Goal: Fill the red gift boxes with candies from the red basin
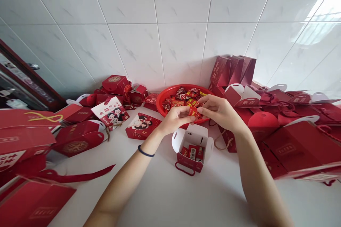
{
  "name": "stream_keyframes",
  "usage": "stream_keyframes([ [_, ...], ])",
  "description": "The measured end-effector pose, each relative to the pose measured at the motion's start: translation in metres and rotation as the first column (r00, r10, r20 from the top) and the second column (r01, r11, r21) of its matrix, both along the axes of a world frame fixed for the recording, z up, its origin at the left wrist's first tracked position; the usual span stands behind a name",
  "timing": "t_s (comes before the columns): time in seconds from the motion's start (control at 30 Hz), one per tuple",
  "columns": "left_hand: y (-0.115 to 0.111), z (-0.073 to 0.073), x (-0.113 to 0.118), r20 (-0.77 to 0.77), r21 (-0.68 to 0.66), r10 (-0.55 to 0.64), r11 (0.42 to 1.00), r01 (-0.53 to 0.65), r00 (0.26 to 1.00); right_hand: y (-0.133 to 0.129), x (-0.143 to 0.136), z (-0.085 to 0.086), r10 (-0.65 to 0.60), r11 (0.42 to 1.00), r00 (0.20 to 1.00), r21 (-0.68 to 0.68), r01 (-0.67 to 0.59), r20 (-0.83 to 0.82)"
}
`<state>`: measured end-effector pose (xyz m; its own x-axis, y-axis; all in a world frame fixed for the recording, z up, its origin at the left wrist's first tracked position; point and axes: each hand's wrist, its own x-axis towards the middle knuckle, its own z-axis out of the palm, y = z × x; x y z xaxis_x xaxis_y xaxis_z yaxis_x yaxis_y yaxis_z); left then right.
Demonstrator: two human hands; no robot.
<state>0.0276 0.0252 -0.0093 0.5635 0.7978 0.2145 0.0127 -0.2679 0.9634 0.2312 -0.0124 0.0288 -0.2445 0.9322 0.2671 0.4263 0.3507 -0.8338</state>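
Between my two hands is a small red wrapped candy (pixel 193 111) with yellow print. My left hand (pixel 178 117) pinches it from the left with thumb and fingers. From the right, my right hand (pixel 217 110) has its bent fingers at the candy's edge; its grip is partly hidden. Behind and below the hands stands a round red plastic basket (pixel 159 103), heaped with wrapped candies (pixel 178 102) in red and yellow. Nearer to me, an open red gift box (pixel 189 162) with a white inside and a cord handle holds several wrapped candies (pixel 193 151).
Closed red boxes (pixel 142 126) and a white-and-red printed box (pixel 112 112) lie to the left, beside a red ribbon (pixel 87 177). More red boxes (pixel 301 145) crowd the right. Tall open boxes (pixel 231 71) lean against the tiled wall (pixel 183 42). Everything rests on a white table (pixel 170 198).
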Motion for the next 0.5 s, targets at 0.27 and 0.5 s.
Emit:
stream_keyframes([
  [0.27, -0.023, 0.008, -0.014, -0.167, 0.161, 0.029, 0.987, -0.002, 0.986, -0.013, -0.005, 0.007, 0.195, 0.98, 0.977, 0.032, -0.198, 0.081],
  [0.5, -0.029, 0.032, -0.042, -0.54, 0.289, -0.012, 0.936, 0.199, 0.842, -0.019, -0.005, 0.015, 0.415, 0.907, 0.808, -0.252, -0.336, 0.417],
])
